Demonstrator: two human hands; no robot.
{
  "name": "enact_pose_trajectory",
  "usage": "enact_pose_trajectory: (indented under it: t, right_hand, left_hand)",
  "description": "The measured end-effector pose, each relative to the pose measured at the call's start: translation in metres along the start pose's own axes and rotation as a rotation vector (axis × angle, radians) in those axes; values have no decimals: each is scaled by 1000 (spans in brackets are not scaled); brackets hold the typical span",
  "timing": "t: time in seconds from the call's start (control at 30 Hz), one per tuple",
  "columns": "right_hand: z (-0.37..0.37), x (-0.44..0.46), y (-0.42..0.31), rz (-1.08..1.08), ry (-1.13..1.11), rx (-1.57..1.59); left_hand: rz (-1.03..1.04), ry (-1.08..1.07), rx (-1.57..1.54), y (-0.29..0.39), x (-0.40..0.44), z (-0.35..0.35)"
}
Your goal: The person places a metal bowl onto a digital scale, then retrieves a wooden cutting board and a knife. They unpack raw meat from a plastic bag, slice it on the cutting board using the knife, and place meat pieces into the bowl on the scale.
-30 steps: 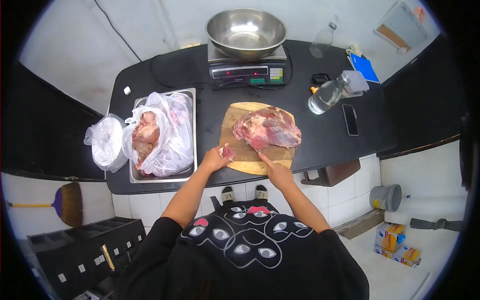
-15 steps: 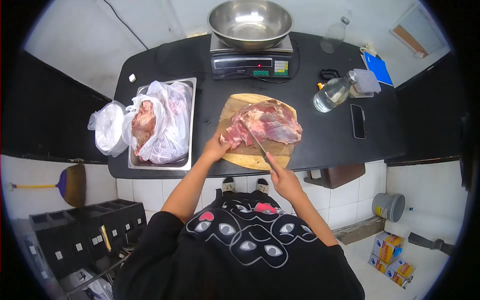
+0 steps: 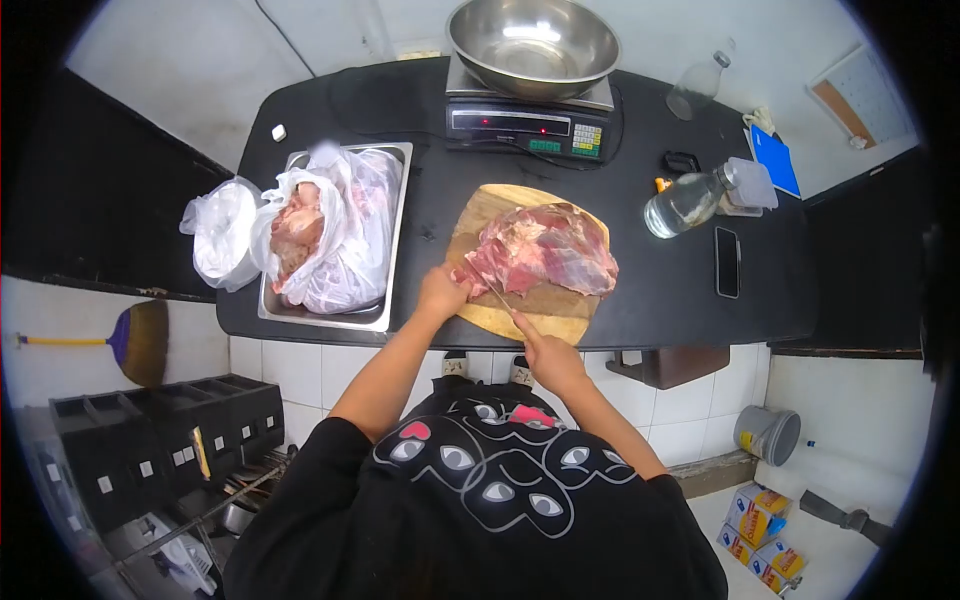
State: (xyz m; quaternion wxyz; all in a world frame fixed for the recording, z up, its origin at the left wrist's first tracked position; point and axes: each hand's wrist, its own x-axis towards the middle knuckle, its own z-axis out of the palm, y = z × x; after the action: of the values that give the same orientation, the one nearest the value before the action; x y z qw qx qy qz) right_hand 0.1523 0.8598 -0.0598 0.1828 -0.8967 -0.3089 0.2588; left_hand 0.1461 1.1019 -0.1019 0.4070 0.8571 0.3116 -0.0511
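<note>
A large piece of raw red meat (image 3: 545,250) lies on a wooden cutting board (image 3: 540,323) at the table's front edge. My left hand (image 3: 442,292) is closed on the meat's left end, over the board's left edge. In my right hand (image 3: 550,352) is the handle of a knife (image 3: 496,292), gripped at the board's front. Its blade points up and left and touches the meat's lower left part, close to my left fingers. The blade's tip is hard to make out against the meat.
A metal tray (image 3: 398,240) left of the board holds white plastic bags (image 3: 350,250) with meat. Behind the board, a scale (image 3: 525,130) carries a steel bowl (image 3: 533,50). Rightward are a glass bottle (image 3: 690,200), a phone (image 3: 727,262) and a plastic container (image 3: 752,185).
My right hand and the knife have moved left and down, toward my left hand. The blade now sits lower on the meat's left end. The whole view has shifted slightly.
</note>
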Motion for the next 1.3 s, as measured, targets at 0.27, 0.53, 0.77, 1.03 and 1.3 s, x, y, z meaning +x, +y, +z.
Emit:
enact_pose_trajectory:
  t: [0.27,0.53,0.77,1.03,1.3]
  right_hand:
    - [-1,1,2,-118,7,-28]
    - [22,46,2,-133,9,76]
    - [33,78,-11,-135,67,98]
    - [14,-9,21,11,-78,75]
    - [4,-14,27,-154,20,284]
  left_hand:
    - [192,158,10,-6,-2,13]
    - [290,158,-39,-16,7,19]
    - [254,157,-25,-16,6,17]
    - [91,142,-211,-24,13,14]
    - [-293,-43,-724,0,-34,4]
